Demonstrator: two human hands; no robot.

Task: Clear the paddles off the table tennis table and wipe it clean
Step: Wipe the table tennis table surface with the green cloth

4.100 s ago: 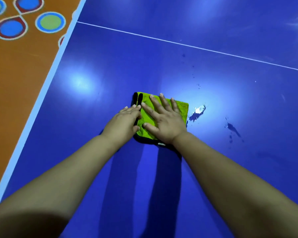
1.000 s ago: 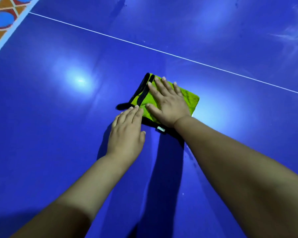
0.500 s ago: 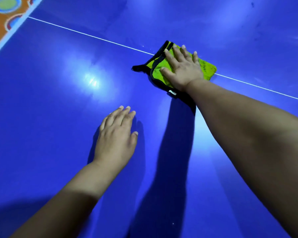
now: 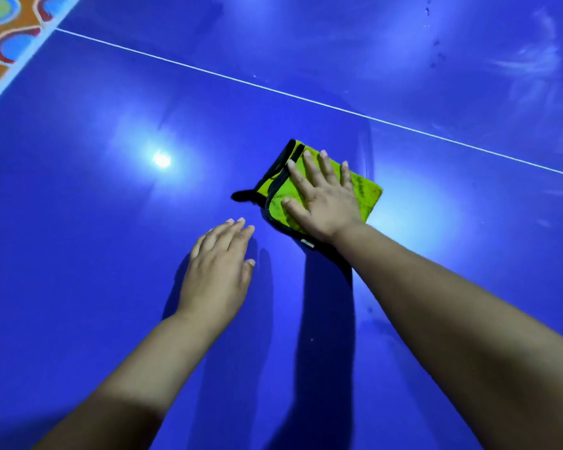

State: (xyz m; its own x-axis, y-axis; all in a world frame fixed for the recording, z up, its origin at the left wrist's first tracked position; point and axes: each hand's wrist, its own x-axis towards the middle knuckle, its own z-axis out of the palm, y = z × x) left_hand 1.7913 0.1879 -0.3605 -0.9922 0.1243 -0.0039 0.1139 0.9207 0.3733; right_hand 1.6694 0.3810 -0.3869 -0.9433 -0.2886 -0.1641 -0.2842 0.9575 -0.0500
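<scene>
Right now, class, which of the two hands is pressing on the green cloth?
The right hand, spread flat on the folded green cloth. The left hand lies on the bare blue table beside it, not touching the cloth.

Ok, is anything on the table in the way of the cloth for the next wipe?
Nothing visible. The right hand lies flat on the green cloth; the blue table around it is bare. The left hand rests beside it, apart. No paddles in view.
</scene>
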